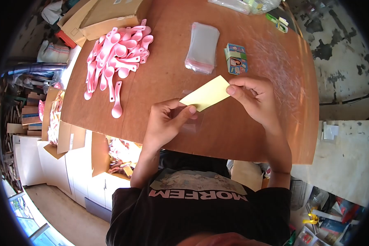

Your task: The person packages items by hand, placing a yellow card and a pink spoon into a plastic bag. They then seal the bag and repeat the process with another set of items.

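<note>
A pale yellow paper card (207, 94) is held tilted over the table between my two hands. My left hand (168, 121) pinches its lower left corner, thumb on top. At the right end, my right hand (254, 97) grips the upper corner between thumb and fingers. Beneath the card, a clear plastic bag (189, 125) lies on the wooden table (160, 53), partly covered by my left hand and the card. Just beyond the card are a stack of printed cards (236, 61) with a yellow-green band or side and a stack of clear plastic bags (202, 47).
A heap of pink plastic spoons (119, 51) covers the table's left, with a single spoon (117, 100) nearer me. A cardboard box (115, 18) sits at the back left. Loose clear plastic (279, 65) spreads on the right. Filled boxes (98, 153) stand below the left edge.
</note>
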Available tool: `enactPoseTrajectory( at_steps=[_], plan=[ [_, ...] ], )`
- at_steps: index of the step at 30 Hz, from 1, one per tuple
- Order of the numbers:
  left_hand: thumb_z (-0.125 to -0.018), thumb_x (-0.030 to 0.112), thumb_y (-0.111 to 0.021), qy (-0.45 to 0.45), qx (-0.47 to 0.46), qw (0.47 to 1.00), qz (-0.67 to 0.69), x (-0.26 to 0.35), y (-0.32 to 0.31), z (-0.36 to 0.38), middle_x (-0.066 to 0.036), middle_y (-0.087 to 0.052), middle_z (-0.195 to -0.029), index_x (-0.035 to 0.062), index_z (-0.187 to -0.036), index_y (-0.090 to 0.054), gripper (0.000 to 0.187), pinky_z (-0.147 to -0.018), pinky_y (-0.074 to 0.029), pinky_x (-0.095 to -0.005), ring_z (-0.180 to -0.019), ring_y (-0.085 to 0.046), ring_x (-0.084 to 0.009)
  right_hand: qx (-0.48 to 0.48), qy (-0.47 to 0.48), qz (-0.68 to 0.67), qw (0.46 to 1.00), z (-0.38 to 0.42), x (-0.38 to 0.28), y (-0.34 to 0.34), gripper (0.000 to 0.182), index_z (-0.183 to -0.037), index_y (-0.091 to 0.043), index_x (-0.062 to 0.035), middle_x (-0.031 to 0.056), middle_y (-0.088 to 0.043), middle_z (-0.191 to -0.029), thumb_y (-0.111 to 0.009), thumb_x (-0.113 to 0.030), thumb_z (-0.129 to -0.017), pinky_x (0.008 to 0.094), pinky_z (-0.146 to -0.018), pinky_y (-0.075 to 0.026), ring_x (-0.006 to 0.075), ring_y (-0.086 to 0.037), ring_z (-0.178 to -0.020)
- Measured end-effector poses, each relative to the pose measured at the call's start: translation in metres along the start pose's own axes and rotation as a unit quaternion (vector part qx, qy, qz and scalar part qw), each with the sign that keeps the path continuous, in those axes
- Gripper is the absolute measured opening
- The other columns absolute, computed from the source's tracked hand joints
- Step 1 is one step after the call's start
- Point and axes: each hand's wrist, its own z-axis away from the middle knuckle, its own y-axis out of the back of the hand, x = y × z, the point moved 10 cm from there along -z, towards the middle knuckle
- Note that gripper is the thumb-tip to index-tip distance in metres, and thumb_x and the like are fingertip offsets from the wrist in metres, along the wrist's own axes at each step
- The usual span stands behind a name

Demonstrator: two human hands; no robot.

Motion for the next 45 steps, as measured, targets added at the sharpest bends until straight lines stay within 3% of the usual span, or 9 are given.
enactPoseTrajectory(
  at_steps=[11, 17, 19, 23, 28, 31, 36, 43, 45],
  plan=[
    [-0.092, 0.010, -0.066, -0.008, -0.080, 0.989, -0.122, 0.001, -0.014, 0.005, 0.000, -0.067, -0.076, -0.0039, -0.102, -0.070, 0.018, -0.057, -0.044, -0.0213, -0.067, -0.052, -0.0006, -0.094, -0.036, 0.017, 0.995, 0.014, 0.002, -0.030, 0.009, -0.090, -0.069, -0.0001, 0.0065, -0.070, -0.085, -0.073, -0.005, -0.082, 0.0256, -0.072, -0.051, 0.0120, -0.065, -0.079],
    [-0.091, 0.007, -0.066, 0.052, -0.147, 0.988, -0.012, -0.017, -0.024, 0.009, -0.004, -0.070, -0.090, -0.0065, -0.105, -0.067, 0.020, -0.071, -0.050, -0.0224, -0.082, -0.061, -0.0051, -0.117, -0.091, -0.028, 0.989, 0.015, 0.016, -0.034, 0.011, -0.092, -0.069, 0.0007, 0.0040, -0.069, -0.085, -0.071, -0.008, -0.086, 0.0237, -0.072, -0.048, 0.0091, -0.062, -0.079],
    [-0.092, 0.011, -0.066, 0.010, -0.124, 0.992, -0.022, -0.014, -0.022, 0.007, -0.001, -0.068, -0.080, -0.0039, -0.104, -0.069, 0.020, -0.059, -0.046, -0.0217, -0.070, -0.054, -0.0014, -0.131, -0.089, -0.019, 0.987, 0.016, 0.015, -0.044, 0.009, -0.090, -0.068, 0.0010, 0.0064, -0.068, -0.086, -0.071, -0.006, -0.086, 0.0256, -0.075, -0.050, 0.0124, -0.064, -0.082],
    [-0.092, 0.011, -0.067, -0.004, -0.109, 0.993, -0.046, -0.007, -0.021, 0.005, -0.002, -0.070, -0.083, -0.0024, -0.107, -0.069, 0.020, -0.061, -0.047, -0.0224, -0.071, -0.055, -0.0022, -0.167, -0.009, -0.010, 0.986, 0.020, 0.002, -0.063, 0.011, -0.094, -0.069, -0.0002, 0.0132, -0.061, -0.114, -0.070, -0.008, -0.086, 0.0322, -0.089, -0.047, 0.0198, -0.060, -0.104],
    [-0.089, 0.002, -0.065, -0.097, -0.081, 0.985, -0.114, 0.011, -0.019, 0.004, -0.013, -0.070, -0.107, -0.0067, -0.119, -0.061, 0.031, -0.084, -0.052, -0.0259, -0.094, -0.064, -0.0120, -0.199, -0.018, -0.003, 0.980, 0.024, 0.001, -0.073, 0.015, -0.099, -0.069, -0.0012, 0.0141, -0.061, -0.117, -0.070, -0.008, -0.085, 0.0382, -0.094, -0.045, 0.0255, -0.058, -0.111],
    [-0.087, 0.000, -0.067, -0.130, -0.064, 0.982, -0.121, 0.023, -0.024, 0.011, -0.014, -0.069, -0.108, -0.0058, -0.121, -0.060, 0.035, -0.084, -0.053, -0.0280, -0.097, -0.065, -0.0151, -0.225, 0.041, 0.004, 0.973, 0.020, -0.016, -0.076, 0.019, -0.101, -0.068, -0.0017, 0.0146, -0.064, -0.110, -0.070, -0.007, -0.083, 0.0379, -0.089, -0.048, 0.0269, -0.061, -0.105],
    [-0.081, 0.002, -0.072, -0.220, -0.036, 0.959, -0.177, 0.040, -0.024, 0.019, -0.017, -0.068, -0.107, -0.0047, -0.119, -0.062, 0.040, -0.082, -0.054, -0.0308, -0.097, -0.068, -0.0238, -0.400, -0.141, 0.156, 0.892, 0.033, 0.016, -0.102, 0.019, -0.099, -0.070, -0.0008, 0.0138, -0.067, -0.091, -0.071, -0.005, -0.080, 0.0337, -0.073, -0.050, 0.0256, -0.065, -0.083],
    [-0.079, 0.008, -0.077, -0.187, 0.028, 0.962, -0.195, 0.039, 0.017, 0.025, -0.014, -0.070, -0.104, -0.0025, -0.116, -0.062, 0.041, -0.075, -0.054, -0.0295, -0.087, -0.068, -0.0177, -0.273, 0.042, 0.026, 0.961, -0.010, -0.009, -0.114, 0.021, -0.105, -0.071, -0.0041, 0.0095, -0.068, -0.084, -0.067, -0.006, -0.084, 0.0304, -0.063, -0.050, 0.0207, -0.064, -0.068],
    [-0.082, 0.006, -0.075, -0.075, 0.058, 0.981, -0.170, 0.018, 0.044, 0.027, -0.010, -0.071, -0.101, -0.0019, -0.114, -0.063, 0.035, -0.074, -0.053, -0.0270, -0.083, -0.066, -0.0113, -0.301, -0.202, -0.217, 0.906, -0.028, 0.019, -0.129, 0.030, -0.115, -0.066, -0.0041, 0.0111, -0.070, -0.091, -0.068, -0.008, -0.085, 0.0305, -0.063, -0.051, 0.0189, -0.066, -0.075]
  ],
)
